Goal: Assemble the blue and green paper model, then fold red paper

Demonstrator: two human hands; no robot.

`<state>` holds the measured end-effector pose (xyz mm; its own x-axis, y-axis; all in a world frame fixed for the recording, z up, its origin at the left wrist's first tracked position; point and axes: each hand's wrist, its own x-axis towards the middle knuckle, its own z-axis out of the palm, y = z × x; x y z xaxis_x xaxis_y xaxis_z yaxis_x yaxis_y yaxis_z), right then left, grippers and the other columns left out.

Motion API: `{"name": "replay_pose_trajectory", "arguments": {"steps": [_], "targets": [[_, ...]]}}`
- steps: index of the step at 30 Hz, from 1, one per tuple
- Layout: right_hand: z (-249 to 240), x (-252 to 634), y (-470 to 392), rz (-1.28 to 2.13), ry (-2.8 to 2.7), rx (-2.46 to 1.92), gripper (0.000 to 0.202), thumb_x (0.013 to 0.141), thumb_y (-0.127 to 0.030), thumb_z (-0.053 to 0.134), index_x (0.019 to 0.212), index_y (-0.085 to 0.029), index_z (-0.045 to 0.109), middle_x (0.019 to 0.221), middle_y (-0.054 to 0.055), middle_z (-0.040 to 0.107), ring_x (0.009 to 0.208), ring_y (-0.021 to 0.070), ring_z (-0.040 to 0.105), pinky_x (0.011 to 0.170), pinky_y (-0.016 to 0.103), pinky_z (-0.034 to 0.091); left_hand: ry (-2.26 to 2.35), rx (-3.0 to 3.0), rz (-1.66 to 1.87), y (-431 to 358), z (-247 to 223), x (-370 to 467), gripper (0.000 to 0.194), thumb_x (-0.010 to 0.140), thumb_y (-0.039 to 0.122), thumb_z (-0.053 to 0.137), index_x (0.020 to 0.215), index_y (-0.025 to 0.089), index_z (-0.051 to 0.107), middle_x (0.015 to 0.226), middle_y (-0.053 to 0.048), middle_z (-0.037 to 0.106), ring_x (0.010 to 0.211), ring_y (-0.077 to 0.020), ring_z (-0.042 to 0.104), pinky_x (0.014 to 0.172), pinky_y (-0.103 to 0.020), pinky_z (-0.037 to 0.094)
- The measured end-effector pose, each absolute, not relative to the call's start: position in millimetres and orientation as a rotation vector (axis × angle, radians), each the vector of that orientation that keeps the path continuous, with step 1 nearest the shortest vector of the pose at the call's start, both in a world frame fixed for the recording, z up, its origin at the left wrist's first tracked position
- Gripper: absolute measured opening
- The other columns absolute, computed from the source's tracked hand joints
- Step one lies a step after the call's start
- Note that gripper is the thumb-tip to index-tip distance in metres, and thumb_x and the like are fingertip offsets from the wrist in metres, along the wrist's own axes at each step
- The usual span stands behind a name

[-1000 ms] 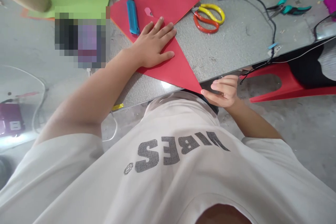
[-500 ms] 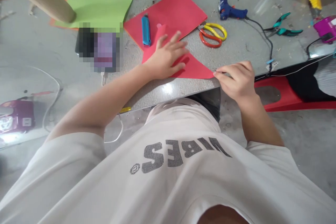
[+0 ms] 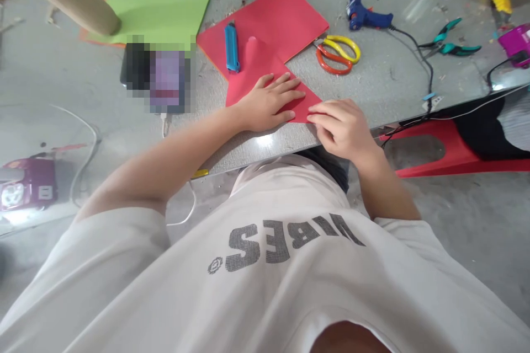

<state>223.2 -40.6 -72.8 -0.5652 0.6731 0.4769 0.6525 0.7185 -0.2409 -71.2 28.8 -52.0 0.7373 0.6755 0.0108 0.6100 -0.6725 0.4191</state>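
Note:
A folded sheet of red paper point(image 3: 260, 59) lies at the table's near edge, its upper end curled up. My left hand point(image 3: 269, 102) rests flat across it, fingers spread and pressing the sheet down. At the sheet's right corner, my right hand point(image 3: 342, 128) has its fingertips on top of the paper with the thumb tucked below, pinching it. More red paper point(image 3: 281, 11) lies flat behind the folded sheet. On that paper rests a blue box cutter point(image 3: 232, 48). Scissors point(image 3: 337, 55) with yellow and red handles lie just to the right.
A blue glue gun point(image 3: 366, 15) with its cord and teal pliers point(image 3: 449, 38) lie on the right. Leftward are green paper point(image 3: 165, 16), a blurred-out phone-like object point(image 3: 168, 77) on a white cable, and a purple device point(image 3: 28, 182). A red stool point(image 3: 455, 149) stands beyond the edge.
My right hand has moved left along with the paper's right corner, closer to my left hand. My left hand has settled flatter and slightly lower on the sheet.

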Motion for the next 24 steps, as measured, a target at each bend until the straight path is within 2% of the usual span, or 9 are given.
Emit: {"name": "replay_pose_trajectory", "arguments": {"steps": [6, 9, 12, 15, 19, 24], "targets": [[-71, 221, -52, 0.061, -2.392, -1.007, 0.028, 0.106, -0.018, 0.063, 0.113, -0.028, 0.089, 0.118, 0.008, 0.093, 0.111, 0.0309, 0.084, 0.099, 0.052, 0.058, 0.944, 2.551, 0.186, 10, -48, -62, 0.07, 0.122, 0.057, 0.057, 0.185, 0.028, 0.057, 0.201, -0.017, 0.039, 0.191, -0.047, 0.027, 0.152, -0.077, 0.018], [-68, 232, -64, 0.034, -2.395, -0.991, 0.025, 0.107, -0.019, 0.066, 0.11, -0.027, 0.089, 0.119, 0.009, 0.094, 0.11, 0.0312, 0.086, 0.096, 0.052, 0.063, 0.89, 2.575, 0.171, 6, -46, -57, 0.07, 0.121, 0.057, 0.056, 0.185, 0.028, 0.058, 0.198, -0.016, 0.046, 0.188, -0.0451, 0.035, 0.152, -0.073, 0.021], [-63, 237, -73, 0.05, -2.395, -0.957, 0.026, 0.109, -0.02, 0.067, 0.118, -0.027, 0.09, 0.128, 0.011, 0.094, 0.116, 0.0325, 0.089, 0.101, 0.054, 0.069, 0.98, 2.594, 0.17, 14, -44, -56, 0.078, 0.118, 0.062, 0.058, 0.186, 0.025, 0.056, 0.197, -0.017, 0.048, 0.185, -0.0437, 0.043, 0.152, -0.067, 0.026], [-62, 238, -75, 0.088, -2.392, -0.936, 0.027, 0.109, -0.018, 0.068, 0.124, -0.026, 0.091, 0.133, 0.011, 0.094, 0.122, 0.0334, 0.091, 0.107, 0.056, 0.072, 1.168, 2.577, 0.134, 32, -43, -59, 0.092, 0.116, 0.069, 0.056, 0.192, 0.018, 0.045, 0.201, -0.02, 0.039, 0.188, -0.0443, 0.036, 0.154, -0.066, 0.023], [-60, 235, -71, 0.06, -2.394, -0.923, 0.025, 0.111, -0.019, 0.068, 0.12, -0.025, 0.09, 0.13, 0.012, 0.094, 0.12, 0.0331, 0.091, 0.105, 0.055, 0.074, 1.36, 2.539, 0.083, 46, -40, -64, 0.102, 0.116, 0.073, 0.051, 0.195, 0.01, 0.034, 0.203, -0.025, 0.028, 0.192, -0.0475, 0.025, 0.154, -0.07, 0.019], [-14, 231, -104, 0.154, -2.411, -0.998, 0.025, 0.108, -0.037, 0.08, 0.129, -0.03, 0.091, 0.134, 0.013, 0.091, 0.124, 0.0375, 0.086, 0.107, 0.061, 0.071, 1.433, 2.512, 0.062, 44, -40, -62, 0.104, 0.117, 0.069, 0.049, 0.195, 0.004, 0.029, 0.203, -0.029, 0.023, 0.193, -0.0513, 0.018, 0.153, -0.076, 0.017]]}}
